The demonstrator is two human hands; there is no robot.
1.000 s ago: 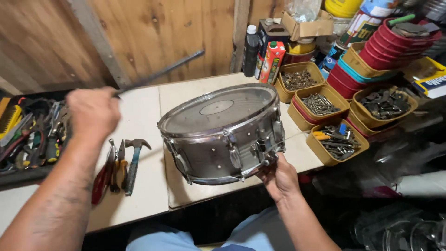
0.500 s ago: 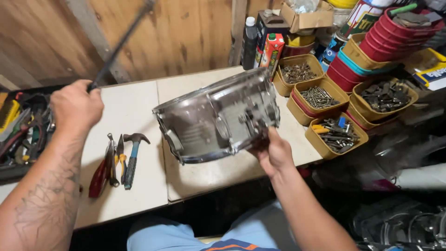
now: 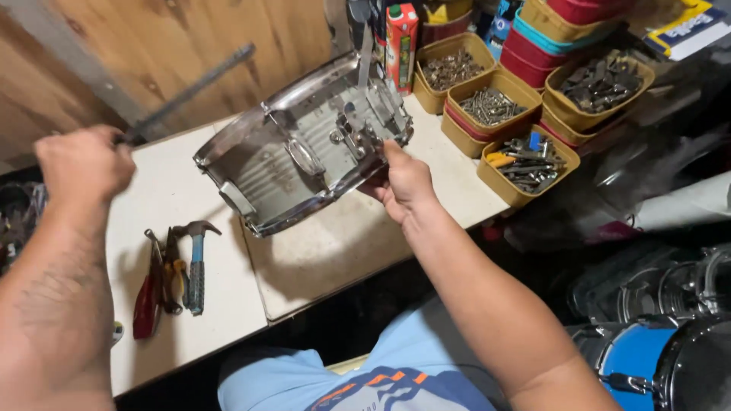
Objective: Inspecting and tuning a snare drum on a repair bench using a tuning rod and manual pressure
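Head view: snare drum (image 3: pixel 304 148) tilted on edge, right hand (image 3: pixel 403 183) gripping rim.

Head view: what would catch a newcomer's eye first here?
The grey metal snare drum, tipped on edge above the white table, gripped at its lower rim by the right hand. The left hand raises a dark rod at left. Tan trays of hardware sit right.

One snare drum (image 3: pixel 304 148), one hammer (image 3: pixel 196 259) (two hands (image 3: pixel 82 161)).
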